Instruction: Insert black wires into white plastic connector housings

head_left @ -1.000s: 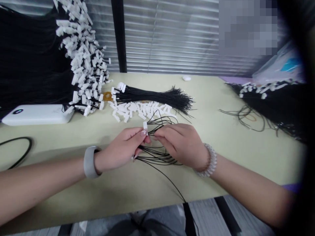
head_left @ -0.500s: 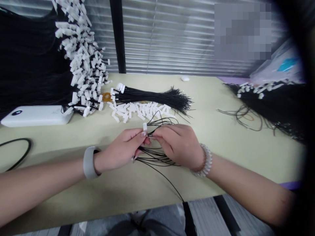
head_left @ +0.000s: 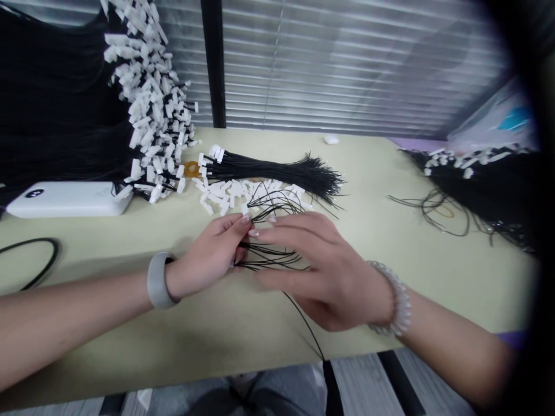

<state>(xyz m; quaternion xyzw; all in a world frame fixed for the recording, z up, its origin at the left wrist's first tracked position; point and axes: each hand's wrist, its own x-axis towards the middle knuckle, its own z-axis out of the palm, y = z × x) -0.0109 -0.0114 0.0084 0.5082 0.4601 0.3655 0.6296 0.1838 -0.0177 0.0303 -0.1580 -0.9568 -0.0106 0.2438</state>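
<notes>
My left hand (head_left: 221, 242) is closed on a white connector (head_left: 245, 209) with thin black wires (head_left: 266, 248) fanning out to the right; part of the connector is hidden under the fingers. My right hand (head_left: 325, 266) is spread open just right of it, over the wires, slightly blurred, with nothing visibly gripped. One single black wire (head_left: 307, 323) hangs down toward the table's front edge. Just beyond the hands lie loose white connectors (head_left: 232, 193), and behind these a bundle of black wires (head_left: 273, 169) with white connectors at its left end.
A large heap of black cables with white connectors (head_left: 150, 110) rises at the left, behind a white power bank (head_left: 69, 199). More black wires (head_left: 485, 190) lie at the right beside a plastic bag (head_left: 498, 124). Yellowish rubber bands (head_left: 191, 169) sit near the bundle.
My right hand has let go of the wires by the connector, opened its fingers and shifted right and down. My left hand still holds the connector, a little further left.
</notes>
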